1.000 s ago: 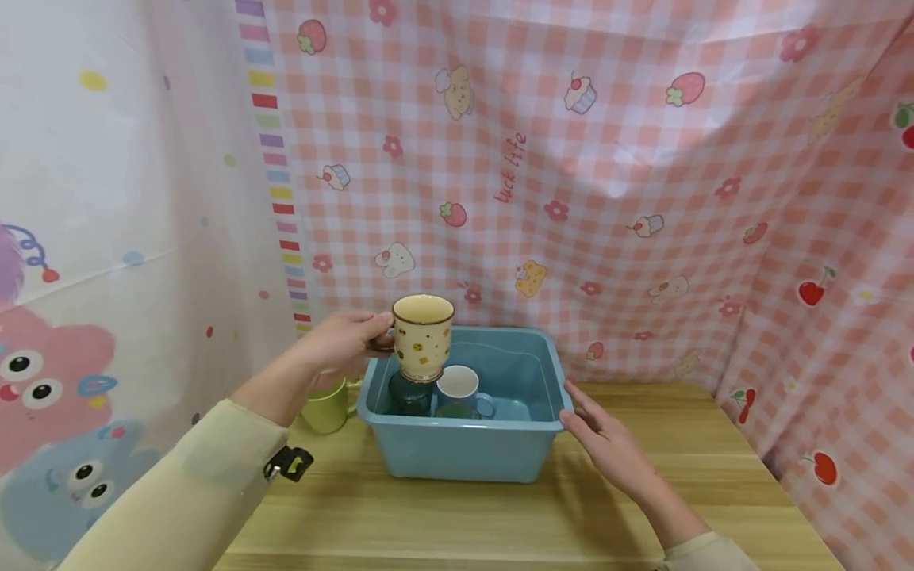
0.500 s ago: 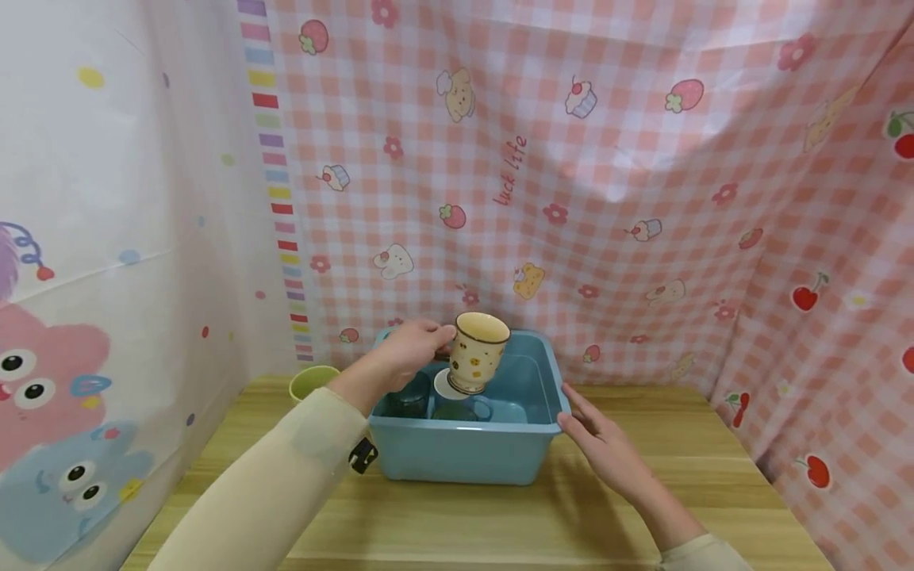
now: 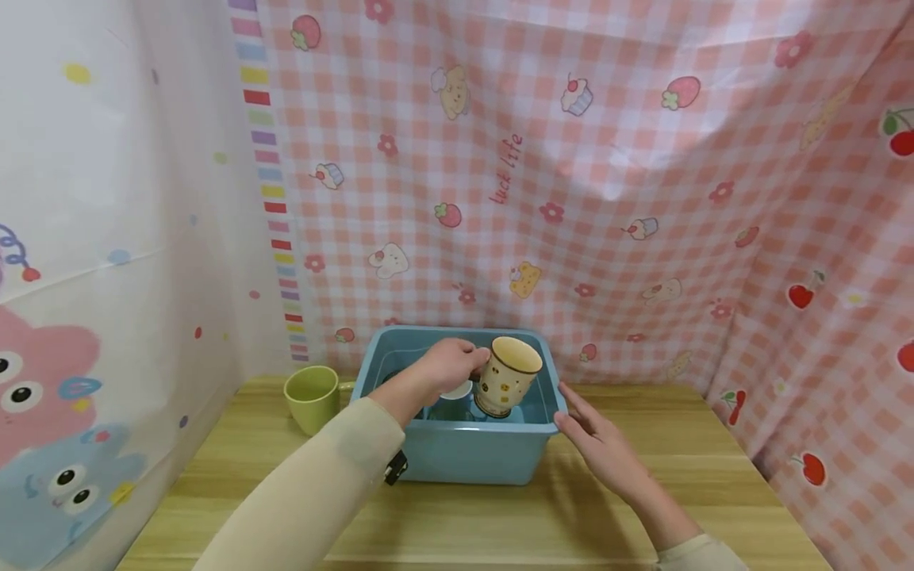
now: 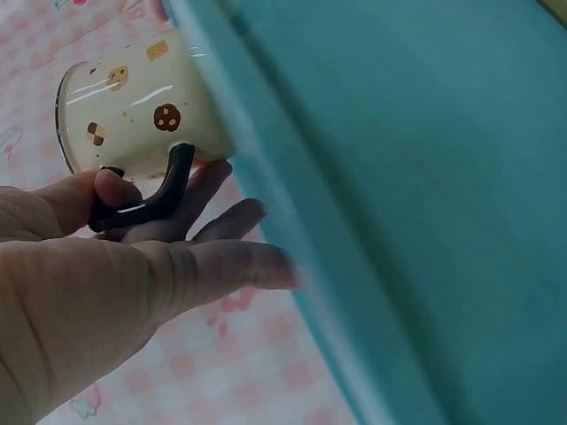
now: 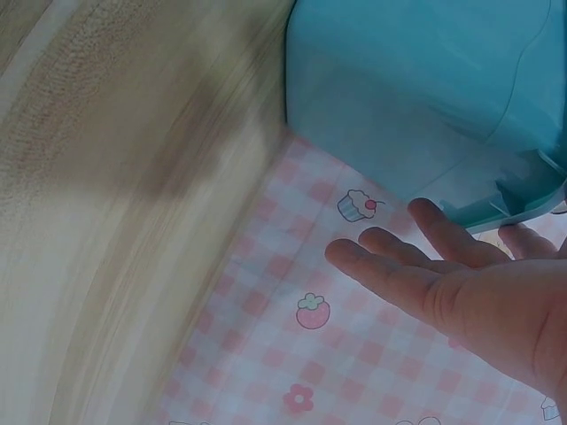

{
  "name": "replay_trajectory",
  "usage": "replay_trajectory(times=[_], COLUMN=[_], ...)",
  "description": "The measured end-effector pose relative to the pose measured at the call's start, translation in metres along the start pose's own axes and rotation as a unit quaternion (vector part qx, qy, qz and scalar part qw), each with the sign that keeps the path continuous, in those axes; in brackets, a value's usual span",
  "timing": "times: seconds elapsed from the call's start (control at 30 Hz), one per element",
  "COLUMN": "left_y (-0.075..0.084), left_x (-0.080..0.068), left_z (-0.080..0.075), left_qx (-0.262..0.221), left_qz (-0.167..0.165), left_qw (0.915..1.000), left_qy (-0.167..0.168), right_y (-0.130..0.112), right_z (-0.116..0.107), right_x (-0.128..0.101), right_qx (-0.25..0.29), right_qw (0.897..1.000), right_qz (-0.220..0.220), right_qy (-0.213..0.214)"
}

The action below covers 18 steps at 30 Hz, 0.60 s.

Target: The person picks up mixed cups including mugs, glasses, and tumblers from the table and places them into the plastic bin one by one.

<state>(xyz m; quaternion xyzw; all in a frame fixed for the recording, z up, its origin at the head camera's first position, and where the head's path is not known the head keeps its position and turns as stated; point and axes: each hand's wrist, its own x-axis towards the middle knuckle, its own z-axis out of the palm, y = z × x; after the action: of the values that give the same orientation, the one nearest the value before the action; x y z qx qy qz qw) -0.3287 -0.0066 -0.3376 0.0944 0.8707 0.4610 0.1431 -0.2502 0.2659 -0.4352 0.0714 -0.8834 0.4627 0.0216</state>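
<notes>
My left hand (image 3: 451,366) pinches the dark handle of a cream mug (image 3: 508,379) printed with small cookie shapes. In the head view the mug tilts inside the right half of a blue plastic bin (image 3: 464,454), its base below the rim. The dark handle (image 4: 146,208) shows between thumb and fingers in the left wrist view. My right hand (image 3: 601,444) rests at the bin's right front corner, thumb at the rim and fingers extended along the outer side. A white-rimmed mug (image 3: 457,392) stands in the bin, partly hidden by my left hand.
A lime green mug (image 3: 312,400) stands on the wooden table (image 3: 457,523), left of the bin, its handle toward it. A dark cup in the bin's left part is mostly behind my left forearm. A pink checked curtain (image 3: 643,317) hangs behind the table.
My left hand has carried the cream mug rightward and down, from above the bin's left side into its right half. The mug now tilts more. My right hand stays at the rim.
</notes>
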Motion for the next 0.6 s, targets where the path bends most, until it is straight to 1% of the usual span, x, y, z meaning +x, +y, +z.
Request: replay_trajectory(times=[0.13,0.4,0.5,0.6], left_y=[-0.004,-0.01,-0.012,-0.015], left_x=[0.002,0.004,0.003,0.003], left_z=[0.007,0.023,0.028,0.031], left_qx=[0.001,-0.016,-0.011,-0.004], left_qz=[-0.004,-0.003,0.0,0.005], left_qw=[1.0,0.9991,0.9988,0.9976], left_qy=[-0.007,-0.039,-0.049,-0.068], right_y=[0.001,0.002,0.003,0.004], right_z=[0.0,0.0,0.001,0.002], right_x=[0.001,0.001,0.002,0.002], right_qx=[0.01,0.013,0.011,0.011], right_qw=[1.0,1.0,1.0,1.0], right_qz=[-0.002,-0.002,0.001,0.001], right_qy=[0.002,0.002,0.0,0.0])
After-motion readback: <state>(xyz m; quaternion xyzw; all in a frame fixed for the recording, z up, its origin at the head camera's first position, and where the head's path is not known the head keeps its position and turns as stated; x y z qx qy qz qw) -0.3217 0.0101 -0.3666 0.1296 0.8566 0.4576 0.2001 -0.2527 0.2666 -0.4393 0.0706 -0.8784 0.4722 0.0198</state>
